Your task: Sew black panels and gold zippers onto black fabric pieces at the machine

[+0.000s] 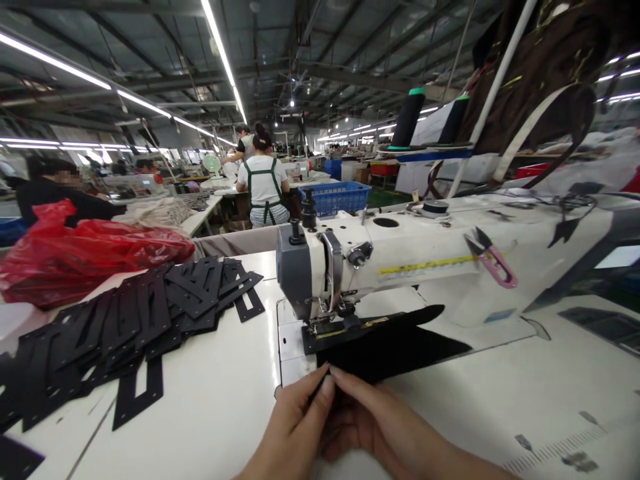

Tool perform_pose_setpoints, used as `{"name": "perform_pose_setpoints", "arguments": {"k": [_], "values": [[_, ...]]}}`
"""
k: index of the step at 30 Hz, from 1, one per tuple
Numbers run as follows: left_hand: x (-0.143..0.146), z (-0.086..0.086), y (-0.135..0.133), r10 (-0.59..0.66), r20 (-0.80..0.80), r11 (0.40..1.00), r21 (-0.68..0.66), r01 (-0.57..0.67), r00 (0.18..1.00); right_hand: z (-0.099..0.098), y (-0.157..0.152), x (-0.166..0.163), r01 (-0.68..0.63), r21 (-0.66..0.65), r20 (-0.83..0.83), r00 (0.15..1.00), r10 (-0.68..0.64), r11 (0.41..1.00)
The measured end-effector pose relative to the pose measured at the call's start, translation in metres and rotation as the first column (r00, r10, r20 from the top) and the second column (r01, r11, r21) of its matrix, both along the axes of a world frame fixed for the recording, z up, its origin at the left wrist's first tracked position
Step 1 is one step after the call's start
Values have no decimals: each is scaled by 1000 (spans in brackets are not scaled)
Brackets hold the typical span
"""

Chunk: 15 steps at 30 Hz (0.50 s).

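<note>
A black fabric piece [395,350] lies on the bed of a white sewing machine [420,247], its far edge beside the needle area. Along that edge runs a black strip with a gold-yellow line [325,338], partly under the presser foot [350,317]. At the near edge of the fabric, my left hand [300,417] pinches it between thumb and fingers. My right hand [377,417] meets the left there, fingertips closed on the same edge, its other fingers curled beneath. What lies between the fingertips is mostly hidden.
Black cut-out frames [150,310] are heaped left of the machine, before a red plastic bag [90,247]. Pink-handled snips [493,260] rest against the machine arm. Thread cones [407,120] stand behind it. A blue crate [337,198] and a seated person [263,183] are farther back.
</note>
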<state>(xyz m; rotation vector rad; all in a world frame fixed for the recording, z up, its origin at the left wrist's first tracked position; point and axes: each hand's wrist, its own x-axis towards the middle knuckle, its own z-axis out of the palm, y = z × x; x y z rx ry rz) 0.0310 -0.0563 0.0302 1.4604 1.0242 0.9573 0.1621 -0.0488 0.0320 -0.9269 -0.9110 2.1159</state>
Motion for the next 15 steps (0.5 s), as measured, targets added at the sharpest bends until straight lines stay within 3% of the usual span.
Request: {"name": "perform_pose_setpoints", "arguments": {"k": [3, 5, 7, 9, 11, 13, 15], "values": [[-10, 5, 7, -39, 90, 995, -86, 47, 995, 0, 12, 16, -161, 94, 345, 931, 120, 982], [-21, 9, 11, -45, 91, 990, -131, 56, 995, 1, 19, 35, -355, 125, 654, 731, 192, 926], [-30, 9, 13, -32, 11, 994, -104, 33, 999, 2, 24, 48, -449, 127, 800, 573, 177, 884], [-35, 3, 14, -35, -97, 998, 57, 40, 995, 3, 27, 51, -435, 162, 785, 600, 152, 886], [-35, -9, 16, -53, -205, 950, 292, 112, 977, 0, 25, 45, -385, 329, 711, 702, 42, 862], [-33, -19, 19, -86, -324, 855, 461, 237, 942, -4, 18, 37, -336, 580, 629, 763, -147, 742], [-31, -22, 24, -97, -421, 771, 541, 335, 902, -8, 8, 33, -309, 761, 549, 775, -313, 570]]}}
